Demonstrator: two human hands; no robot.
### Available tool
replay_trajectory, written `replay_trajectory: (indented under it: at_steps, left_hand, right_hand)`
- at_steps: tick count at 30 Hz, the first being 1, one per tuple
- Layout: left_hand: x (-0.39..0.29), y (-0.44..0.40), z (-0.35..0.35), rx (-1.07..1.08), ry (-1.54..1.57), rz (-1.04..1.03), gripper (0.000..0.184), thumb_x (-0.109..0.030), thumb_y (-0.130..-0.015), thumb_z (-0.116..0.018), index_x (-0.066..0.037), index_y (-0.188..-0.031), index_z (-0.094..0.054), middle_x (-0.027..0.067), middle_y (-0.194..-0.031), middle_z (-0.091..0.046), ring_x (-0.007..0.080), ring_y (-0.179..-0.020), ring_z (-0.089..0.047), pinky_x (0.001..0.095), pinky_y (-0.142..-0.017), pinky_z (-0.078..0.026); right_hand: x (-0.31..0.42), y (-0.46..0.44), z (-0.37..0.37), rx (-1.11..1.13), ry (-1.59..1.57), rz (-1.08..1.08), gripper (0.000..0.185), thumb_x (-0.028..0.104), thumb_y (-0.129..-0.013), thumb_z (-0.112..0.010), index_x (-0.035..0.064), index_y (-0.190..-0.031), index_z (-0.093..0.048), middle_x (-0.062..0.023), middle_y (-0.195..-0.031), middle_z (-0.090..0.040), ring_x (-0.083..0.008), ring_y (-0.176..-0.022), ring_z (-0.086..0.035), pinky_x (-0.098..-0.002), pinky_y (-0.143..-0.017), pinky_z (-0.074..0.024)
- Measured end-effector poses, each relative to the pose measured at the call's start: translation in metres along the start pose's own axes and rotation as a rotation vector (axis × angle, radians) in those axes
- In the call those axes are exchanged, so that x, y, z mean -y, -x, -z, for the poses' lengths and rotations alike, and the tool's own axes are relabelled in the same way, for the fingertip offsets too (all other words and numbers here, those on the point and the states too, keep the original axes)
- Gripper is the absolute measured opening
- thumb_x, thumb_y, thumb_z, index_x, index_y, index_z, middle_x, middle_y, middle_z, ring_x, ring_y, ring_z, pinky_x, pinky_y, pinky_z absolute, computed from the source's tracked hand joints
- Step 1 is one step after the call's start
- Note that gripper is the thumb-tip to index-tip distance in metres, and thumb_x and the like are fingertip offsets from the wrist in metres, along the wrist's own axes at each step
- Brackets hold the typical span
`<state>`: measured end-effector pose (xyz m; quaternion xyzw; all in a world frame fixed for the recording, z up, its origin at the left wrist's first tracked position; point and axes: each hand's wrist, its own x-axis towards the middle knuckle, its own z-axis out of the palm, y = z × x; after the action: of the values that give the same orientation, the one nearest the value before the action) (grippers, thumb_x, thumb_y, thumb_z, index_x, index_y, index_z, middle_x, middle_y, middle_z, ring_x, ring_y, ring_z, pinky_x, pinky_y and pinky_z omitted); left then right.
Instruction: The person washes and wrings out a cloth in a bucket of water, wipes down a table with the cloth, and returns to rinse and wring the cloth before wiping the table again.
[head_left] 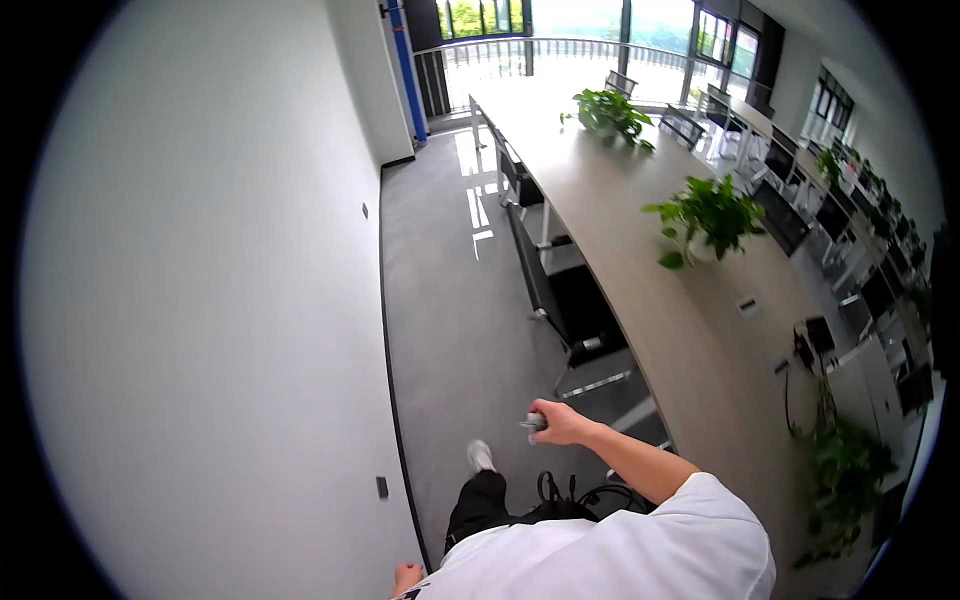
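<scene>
My right hand (pixel 562 422) is held out in front of my body, beside the table's near side. Its fingers are wrapped round a small silver-grey object (pixel 535 422) whose kind I cannot make out. Low at the bottom edge, my left hand (pixel 408 574) hangs close to the wall and looks curled closed. Whatever it may hold is hidden. A black chair (pixel 560 300) is the nearest furniture ahead of my right hand. Black cables (pixel 610 492) show at my waist, below the right forearm.
A white wall (pixel 220 300) runs along my left. The grey floor (pixel 440 300) stretches between it and the long table (pixel 640 270). Potted plants (pixel 708 215), a black adapter (pixel 820 334) and cables lie along the table. A railing (pixel 570 55) stands at the far end.
</scene>
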<state>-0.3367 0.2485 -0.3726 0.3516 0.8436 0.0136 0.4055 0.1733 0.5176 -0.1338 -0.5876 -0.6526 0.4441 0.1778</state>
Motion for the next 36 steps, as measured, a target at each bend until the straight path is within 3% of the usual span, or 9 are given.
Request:
replay_trajectory:
  at_steps: [6, 9, 11, 15, 20, 25, 30, 34, 36]
  left_hand:
    - [-0.115, -0.110, 0.040, 0.134, -0.244, 0.118, 0.037, -0.031, -0.077, -0.063, -0.001, -0.097, -0.071, 0.0225, -0.100, -0.068, 0.0379, -0.097, -0.065, 0.0451, -0.088, -0.050]
    - [-0.225, -0.210, 0.101, 0.127, -0.333, 0.015, 0.040, -0.034, -0.079, -0.058, -0.001, -0.099, -0.070, 0.0240, -0.105, -0.067, 0.0396, -0.101, -0.064, 0.0468, -0.091, -0.049]
    - [-0.313, -0.282, 0.142, 0.053, -0.324, -0.082, 0.042, -0.035, -0.081, -0.055, -0.001, -0.101, -0.070, 0.0249, -0.109, -0.066, 0.0408, -0.103, -0.063, 0.0479, -0.093, -0.049]
    - [-0.545, -0.384, 0.232, -0.154, 0.035, -0.282, 0.036, -0.029, -0.078, -0.069, -0.001, -0.101, -0.071, 0.0200, -0.097, -0.071, 0.0325, -0.091, -0.068, 0.0410, -0.081, -0.053]
    - [-0.765, -0.526, 0.278, -0.129, 0.253, -0.431, 0.033, -0.028, -0.082, -0.068, -0.002, -0.103, -0.069, 0.0149, -0.098, -0.071, 0.0287, -0.093, -0.067, 0.0383, -0.083, -0.052]
    - [-0.902, -0.590, 0.310, -0.025, 0.340, -0.424, 0.030, -0.024, -0.083, -0.068, -0.002, -0.103, -0.069, 0.0119, -0.096, -0.071, 0.0233, -0.089, -0.067, 0.0352, -0.080, -0.052]
    - [-1.018, -0.637, 0.366, -0.009, 0.593, -0.411, 0.028, -0.022, -0.086, -0.067, -0.001, -0.105, -0.068, 0.0076, -0.093, -0.070, 0.0153, -0.086, -0.064, 0.0290, -0.078, -0.051]
    - [-1.159, -0.683, 0.429, 0.033, 0.800, -0.324, 0.031, -0.020, -0.087, -0.066, 0.000, -0.111, -0.065, 0.0064, -0.098, -0.069, 0.0152, -0.088, -0.064, 0.0280, -0.081, -0.050]
    - [-1.258, -0.701, 0.468, 0.202, 0.927, -0.580, 0.036, -0.020, -0.088, -0.065, 0.000, -0.118, -0.061, 0.0075, -0.109, -0.066, 0.0165, -0.097, -0.062, 0.0293, -0.089, -0.048]
  right_hand:
    - [0.073, -0.210, 0.076, -0.168, 0.110, 0.398, 0.041, 0.014, -0.074, -0.075, 0.0033, -0.111, -0.061, -0.0119, -0.093, -0.067, -0.0210, -0.085, -0.065, -0.0328, -0.078, -0.0522]
    - [0.091, -0.296, 0.120, -0.193, -0.210, 0.191, 0.039, 0.011, -0.075, -0.076, 0.0022, -0.109, -0.061, -0.0061, -0.092, -0.066, -0.0121, -0.078, -0.064, -0.0280, -0.071, -0.0527]
    - [0.100, -0.345, 0.155, -0.293, -0.238, 0.136, 0.039, 0.013, -0.073, -0.075, 0.0020, -0.108, -0.061, -0.0084, -0.093, -0.066, -0.0161, -0.083, -0.065, -0.0304, -0.075, -0.0525]
    - [0.083, -0.447, 0.222, -0.552, -0.272, 0.072, 0.039, 0.010, -0.071, -0.075, 0.0002, -0.105, -0.059, -0.0103, -0.092, -0.066, -0.0184, -0.085, -0.065, -0.0319, -0.075, -0.0528]
    - [0.050, -0.589, 0.299, -0.692, -0.564, -0.053, 0.030, 0.006, -0.073, -0.072, 0.0006, -0.100, -0.060, -0.0035, -0.081, -0.064, -0.0108, -0.072, -0.062, -0.0255, -0.063, -0.0516]
    - [0.083, -0.766, 0.383, -0.672, -0.758, -0.126, 0.027, 0.010, -0.075, -0.075, 0.0049, -0.097, -0.058, -0.0014, -0.084, -0.063, -0.0088, -0.074, -0.061, -0.0256, -0.057, -0.0497]
    - [0.134, -0.975, 0.458, -0.494, -0.262, 0.042, 0.026, 0.017, -0.081, -0.075, 0.0025, -0.096, -0.060, 0.0012, -0.079, -0.061, -0.0053, -0.071, -0.056, -0.0215, -0.062, -0.0469]
    - [0.195, -1.105, 0.499, -0.424, -0.315, 0.244, 0.029, 0.021, -0.081, -0.074, -0.0013, -0.096, -0.065, -0.0033, -0.080, -0.063, -0.0085, -0.071, -0.055, -0.0252, -0.064, -0.0452]
    - [0.203, -1.169, 0.513, -0.333, -0.489, 0.230, 0.026, 0.014, -0.082, -0.072, -0.0014, -0.101, -0.065, -0.0029, -0.083, -0.064, -0.0076, -0.071, -0.057, -0.0233, -0.063, -0.0463]
